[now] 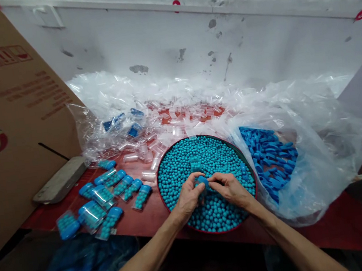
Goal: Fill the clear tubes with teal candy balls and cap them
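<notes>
Head view: left hand (189,197) and right hand (232,189) clamp fingertips on 1 blue piece (202,181) between them, teal beads (220,215) beneath.

Turquoise balls (177,160) dominate; red-rimmed tray (219,231).
Held piece (202,180) and loose caps (272,159) are saturated blue; filled packs (92,214) show turquoise through clear casings, with blue tops (69,230). Table (141,222) is dark red. Carton (36,128) is brown, bearing red-brown print (31,90) and a curved red-and-teal emblem (3,140). Wall (105,43) is white with irregular grey patches (139,68).
</notes>
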{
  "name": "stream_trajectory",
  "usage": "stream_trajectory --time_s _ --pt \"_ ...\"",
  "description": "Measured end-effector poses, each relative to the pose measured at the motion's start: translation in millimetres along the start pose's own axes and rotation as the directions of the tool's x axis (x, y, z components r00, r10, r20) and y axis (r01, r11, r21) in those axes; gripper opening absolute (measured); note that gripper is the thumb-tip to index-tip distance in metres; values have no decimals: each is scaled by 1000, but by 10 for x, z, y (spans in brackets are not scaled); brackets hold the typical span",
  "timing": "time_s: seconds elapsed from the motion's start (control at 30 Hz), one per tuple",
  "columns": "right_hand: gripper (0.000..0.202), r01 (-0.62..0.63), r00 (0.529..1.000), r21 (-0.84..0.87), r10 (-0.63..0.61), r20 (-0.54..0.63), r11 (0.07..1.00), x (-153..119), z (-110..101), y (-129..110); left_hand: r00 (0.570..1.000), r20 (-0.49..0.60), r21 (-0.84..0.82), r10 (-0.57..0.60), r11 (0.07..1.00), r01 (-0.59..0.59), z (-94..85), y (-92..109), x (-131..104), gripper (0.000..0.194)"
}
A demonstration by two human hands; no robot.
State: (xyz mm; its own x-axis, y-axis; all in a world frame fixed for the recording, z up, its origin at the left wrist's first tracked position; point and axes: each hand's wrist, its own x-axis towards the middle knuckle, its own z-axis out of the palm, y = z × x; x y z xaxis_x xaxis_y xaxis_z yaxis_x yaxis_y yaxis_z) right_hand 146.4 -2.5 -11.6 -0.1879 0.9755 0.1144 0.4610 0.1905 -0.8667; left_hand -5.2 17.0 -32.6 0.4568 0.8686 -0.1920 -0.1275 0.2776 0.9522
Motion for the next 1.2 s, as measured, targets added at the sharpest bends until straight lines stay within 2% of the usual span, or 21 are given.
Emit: stream_trajectory --time_s 0.1,0.2,0.3,0.37,0.47,0.57,0.63,0.7,0.77,0.83,0.97,1.1,1.2 --pt "21 -54 996 137 44 72 989 -24 -23 -26 1000 -10 -29 -10 1000 9 -36 23 3 39" --pt "29 -198 974 337 147 172 921 -11 -123 -55 997 69 -25 -17 999 19 -72 74 -19 40" --pt "36 -266 964 477 245 107 838 38 -180 -65 993 111 37 -37 999 33 -77 115 -58 38" --pt "44 -262 960 495 276 47 829 59 -168 -76 994 101 70 -31 997 24 -54 130 -86 36" --pt "40 -172 983 323 185 -11 931 28 -106 -126 998 52 116 44 992 -49 14 147 -129 42" --pt "42 17 999 26 -19 48 1000 -69 -25 -185 994 -15 133 109 985 -106 90 173 -165 49" --pt "65 120 989 -106 -110 98 987 -139 38 -188 993 -31 97 113 989 -110 125 192 -183 48" --pt "90 158 984 -198 -139 109 967 -190 107 -161 995 -17 54 98 994 -97 139 207 -197 48" --pt "94 163 986 -286 -148 74 944 -217 170 -130 996 10 26 93 995 -93 139 220 -210 46" --pt "85 169 985 -365 -174 18 916 -226 216 -124 994 33 -3 101 995 -101 139 233 -227 40" --pt "74 225 962 -447 -270 -39 866 -228 260 -172 996 -6 -12 85 996 -85 171 260 -266 30" --pt "70 255 948 -433 -312 -64 864 -226 314 -150 994 -82 -18 77 997 -79 219 247 -280 22" --pt "70 256 936 -387 -327 -130 886 -224 384 -105 991 -107 -33 75 996 -79 224 213 -264 21"
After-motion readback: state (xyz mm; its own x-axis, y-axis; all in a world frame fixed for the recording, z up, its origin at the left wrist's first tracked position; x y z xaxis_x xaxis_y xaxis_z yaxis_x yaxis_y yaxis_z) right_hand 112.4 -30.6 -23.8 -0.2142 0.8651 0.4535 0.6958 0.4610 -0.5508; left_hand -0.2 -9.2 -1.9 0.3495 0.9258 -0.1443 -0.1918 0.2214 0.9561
